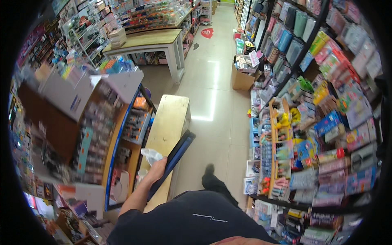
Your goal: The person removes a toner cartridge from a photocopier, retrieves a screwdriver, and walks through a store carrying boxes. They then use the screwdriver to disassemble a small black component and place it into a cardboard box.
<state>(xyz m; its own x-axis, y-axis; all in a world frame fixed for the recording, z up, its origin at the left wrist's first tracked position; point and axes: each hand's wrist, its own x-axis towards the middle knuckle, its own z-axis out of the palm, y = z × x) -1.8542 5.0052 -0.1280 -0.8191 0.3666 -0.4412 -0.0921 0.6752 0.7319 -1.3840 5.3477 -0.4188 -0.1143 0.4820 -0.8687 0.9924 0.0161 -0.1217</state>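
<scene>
My left hand is closed around two long, narrow dark strips, one black and one dark blue. They slant from beside my forearm up and away to the right, over the edge of a pale wooden bench. What kind of thing they are does not show clearly. Against my fingers is a crumpled, whitish, see-through piece of plastic; whether I hold it or it lies on the bench, I cannot tell. My right hand is out of the picture.
Shelves of packaged goods line the right side of a tiled aisle. A cardboard box stands farther up on the right. To the left are a blue-edged display shelf and, beyond, a wooden-topped table.
</scene>
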